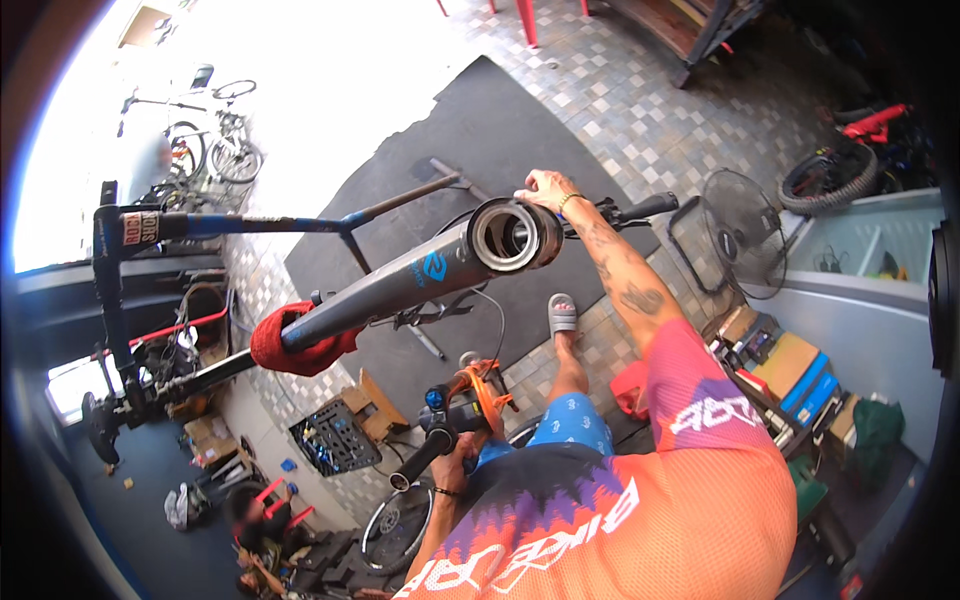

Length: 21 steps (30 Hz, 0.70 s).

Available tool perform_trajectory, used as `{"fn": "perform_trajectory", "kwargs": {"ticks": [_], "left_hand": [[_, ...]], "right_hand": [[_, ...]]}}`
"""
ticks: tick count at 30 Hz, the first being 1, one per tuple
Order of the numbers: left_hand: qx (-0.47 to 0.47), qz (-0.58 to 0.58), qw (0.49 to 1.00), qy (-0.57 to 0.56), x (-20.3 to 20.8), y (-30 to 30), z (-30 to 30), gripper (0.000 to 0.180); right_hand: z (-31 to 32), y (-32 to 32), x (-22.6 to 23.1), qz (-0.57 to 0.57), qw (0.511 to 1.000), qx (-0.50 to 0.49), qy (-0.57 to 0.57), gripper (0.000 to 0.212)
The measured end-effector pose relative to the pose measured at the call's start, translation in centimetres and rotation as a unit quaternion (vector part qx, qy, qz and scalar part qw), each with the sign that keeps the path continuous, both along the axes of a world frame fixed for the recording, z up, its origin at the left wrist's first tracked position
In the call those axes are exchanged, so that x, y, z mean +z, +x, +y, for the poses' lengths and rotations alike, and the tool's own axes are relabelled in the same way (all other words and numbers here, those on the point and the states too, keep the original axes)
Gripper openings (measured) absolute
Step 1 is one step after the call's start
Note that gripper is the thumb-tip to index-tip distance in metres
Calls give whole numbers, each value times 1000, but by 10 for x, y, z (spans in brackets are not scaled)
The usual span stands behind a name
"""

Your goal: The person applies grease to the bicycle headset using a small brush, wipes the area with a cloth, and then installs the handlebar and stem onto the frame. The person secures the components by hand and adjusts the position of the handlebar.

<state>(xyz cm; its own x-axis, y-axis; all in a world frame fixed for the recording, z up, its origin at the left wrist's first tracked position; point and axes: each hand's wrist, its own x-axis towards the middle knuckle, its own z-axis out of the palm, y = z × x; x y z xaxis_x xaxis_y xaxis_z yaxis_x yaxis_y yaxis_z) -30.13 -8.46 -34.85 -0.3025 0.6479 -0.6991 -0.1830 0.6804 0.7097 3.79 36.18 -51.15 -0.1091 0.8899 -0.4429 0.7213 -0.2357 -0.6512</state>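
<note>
Black tray (pixel 365 448) with small parts (pixel 318 432), left of left hand (pixel 457 463) at handlebar (pixel 422 460), hold unclear; frame (pixel 400 290), gripped by right hand (pixel 548 190).

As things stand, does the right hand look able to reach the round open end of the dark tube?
Probably yes: the right hand is close beside the round open end, and nothing seems to stand between them.

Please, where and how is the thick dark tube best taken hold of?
Probably around the bare middle of the thick dark tube, coming from above. Between the red cloth and the open round end, this stretch is long and rounded, and its upper side shows uncovered.
</note>
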Motion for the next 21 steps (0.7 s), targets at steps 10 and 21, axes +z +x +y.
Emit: {"fn": "perform_trajectory", "kwargs": {"ticks": [10,21], "left_hand": [[83,-39,996,-10,0,68,-18,25],[46,-95,994,-22,-31,92,17,29]], "right_hand": [[-120,-50,-108,187,890,27,-415,69],[-206,-13,15,103,907,-409,-8,89]]}}
